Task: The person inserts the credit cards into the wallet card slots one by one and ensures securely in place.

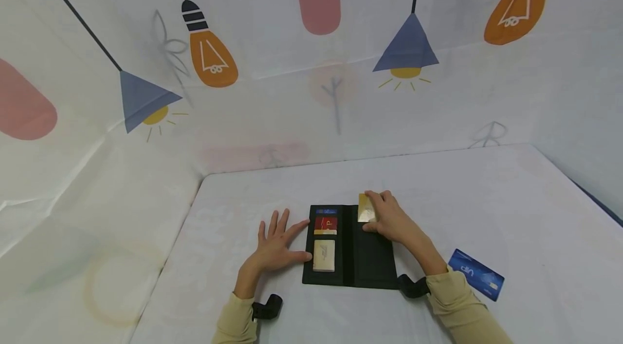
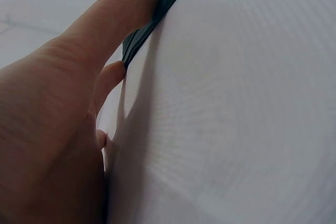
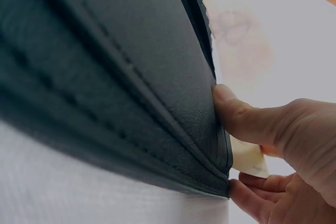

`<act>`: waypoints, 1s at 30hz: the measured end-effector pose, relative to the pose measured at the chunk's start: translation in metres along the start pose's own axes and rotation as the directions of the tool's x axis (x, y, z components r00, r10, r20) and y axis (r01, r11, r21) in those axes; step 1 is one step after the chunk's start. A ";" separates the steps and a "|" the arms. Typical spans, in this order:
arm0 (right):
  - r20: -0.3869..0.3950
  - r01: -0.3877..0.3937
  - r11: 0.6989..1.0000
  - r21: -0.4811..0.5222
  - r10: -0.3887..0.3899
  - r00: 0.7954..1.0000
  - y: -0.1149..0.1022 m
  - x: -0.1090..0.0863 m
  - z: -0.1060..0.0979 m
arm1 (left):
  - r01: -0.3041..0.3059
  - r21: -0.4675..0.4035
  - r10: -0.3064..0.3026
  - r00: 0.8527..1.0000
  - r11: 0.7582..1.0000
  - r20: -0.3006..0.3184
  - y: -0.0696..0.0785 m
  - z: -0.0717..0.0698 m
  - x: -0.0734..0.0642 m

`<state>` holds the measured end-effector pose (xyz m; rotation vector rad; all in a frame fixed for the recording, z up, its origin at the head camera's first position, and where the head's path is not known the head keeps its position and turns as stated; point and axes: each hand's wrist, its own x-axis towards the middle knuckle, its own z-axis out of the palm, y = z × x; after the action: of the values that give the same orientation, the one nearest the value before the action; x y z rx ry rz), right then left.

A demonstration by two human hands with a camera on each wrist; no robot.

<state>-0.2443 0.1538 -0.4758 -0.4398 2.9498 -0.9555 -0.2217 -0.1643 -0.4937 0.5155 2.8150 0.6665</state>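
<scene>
A black bifold card wallet (image 1: 375, 263) lies spread flat on the white table. My left hand (image 1: 273, 251) rests at its left edge, fingers spread, thumb and index finger touching the border; the left wrist view shows the thumb (image 2: 126, 11) on that edge. With my right hand (image 1: 395, 223) I hold a gold card (image 1: 366, 207) at the top of the wallet's right half. Part of the card (image 3: 248, 158) stands out past the wallet in the right wrist view, and my right thumb (image 3: 247, 119) presses by the pocket edge. Its lower part is hidden.
In the wallet's left half sit a red card (image 1: 325, 225), a blue card (image 1: 326, 211) above it and a cream card (image 1: 323, 255) below. A loose blue card (image 1: 477, 273) lies right of the wallet, near my right sleeve (image 1: 455, 298). A printed cloth wall (image 1: 272, 117) stands behind the table.
</scene>
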 end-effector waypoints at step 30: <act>0.018 0.018 1.000 -0.009 -0.018 1.000 -0.001 -0.008 0.002 | 0.008 0.013 -0.009 1.000 1.000 0.006 0.002 -0.001 -0.001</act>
<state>-0.2359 0.1540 -0.4780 -0.4736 2.9410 -0.9347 -0.2210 -0.1633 -0.4917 0.5067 2.8159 0.6442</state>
